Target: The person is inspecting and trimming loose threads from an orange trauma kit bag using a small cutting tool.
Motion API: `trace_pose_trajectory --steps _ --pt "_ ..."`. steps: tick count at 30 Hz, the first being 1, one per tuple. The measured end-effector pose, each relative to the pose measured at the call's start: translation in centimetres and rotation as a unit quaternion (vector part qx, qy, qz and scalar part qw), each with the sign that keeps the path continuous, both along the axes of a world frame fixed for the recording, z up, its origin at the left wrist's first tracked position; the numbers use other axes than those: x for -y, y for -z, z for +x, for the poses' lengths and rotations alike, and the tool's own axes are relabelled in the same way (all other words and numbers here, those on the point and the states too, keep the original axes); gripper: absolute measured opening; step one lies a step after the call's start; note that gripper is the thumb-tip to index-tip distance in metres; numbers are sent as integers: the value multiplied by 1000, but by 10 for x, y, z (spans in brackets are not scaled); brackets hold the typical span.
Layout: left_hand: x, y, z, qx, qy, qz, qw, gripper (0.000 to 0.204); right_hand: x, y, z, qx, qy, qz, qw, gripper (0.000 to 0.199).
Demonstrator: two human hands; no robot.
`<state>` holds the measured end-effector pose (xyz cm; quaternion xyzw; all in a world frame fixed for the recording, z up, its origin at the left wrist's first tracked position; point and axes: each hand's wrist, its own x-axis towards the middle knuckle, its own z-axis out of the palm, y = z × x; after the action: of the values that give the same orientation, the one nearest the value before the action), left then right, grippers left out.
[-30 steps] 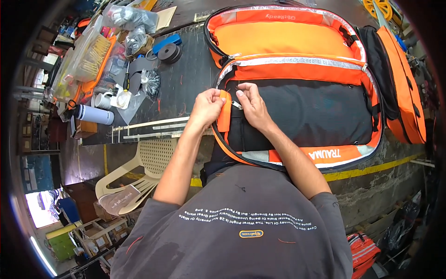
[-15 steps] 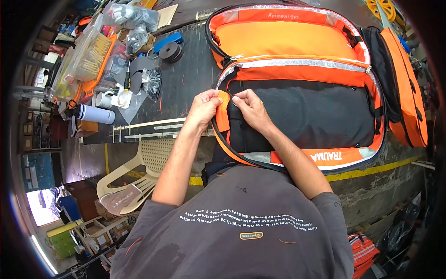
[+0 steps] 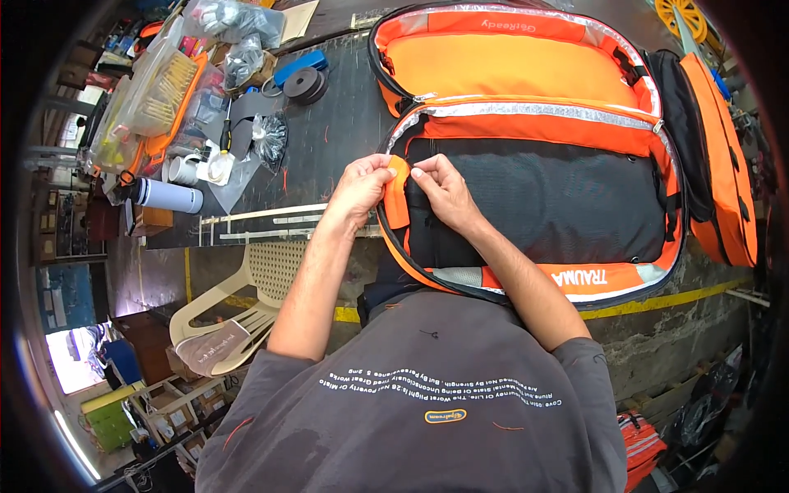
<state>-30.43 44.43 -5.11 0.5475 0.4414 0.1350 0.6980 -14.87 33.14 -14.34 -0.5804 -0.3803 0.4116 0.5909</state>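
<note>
An orange and black zippered bag [image 3: 567,130] lies open on the table, its orange lid panel [image 3: 501,67] folded back on the far side. Black mesh fabric [image 3: 542,201] lines its near half. At the bag's left end, my left hand [image 3: 360,191] pinches an orange fabric flap [image 3: 397,204] between thumb and fingers. Just to the right of the flap, my right hand [image 3: 448,193] is closed in a pinch over the black lining. Whatever its fingertips hold is too small to make out.
On the dark table [image 3: 329,123] to the left are a black tape roll [image 3: 305,85], a screwdriver [image 3: 225,138], a lavender bottle [image 3: 170,197] and a clear plastic box [image 3: 168,90]. A beige plastic chair [image 3: 275,271] stands at the near left. Another orange bag [image 3: 715,156] leans at the right.
My right fingertips have shifted slightly near the orange flap. My left hand keeps its pinch on the flap, and the whole view has tilted a little.
</note>
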Motion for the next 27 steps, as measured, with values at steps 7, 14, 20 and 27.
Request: trace_pose_trajectory --steps 7,14,20,27 --pt "2 4 1 10 -12 3 1000 25 -2 4 4 -43 26 -5 999 25" --pt "-4 4 -4 -5 13 5 1000 26 -24 -15 12 -11 -22 15 1000 33" --pt "0 0 1 -7 -4 6 1000 27 -29 -12 20 7 -1 17 1000 26" --pt "0 3 -1 -1 0 3 1000 27 -6 -12 18 23 25 -28 999 29"
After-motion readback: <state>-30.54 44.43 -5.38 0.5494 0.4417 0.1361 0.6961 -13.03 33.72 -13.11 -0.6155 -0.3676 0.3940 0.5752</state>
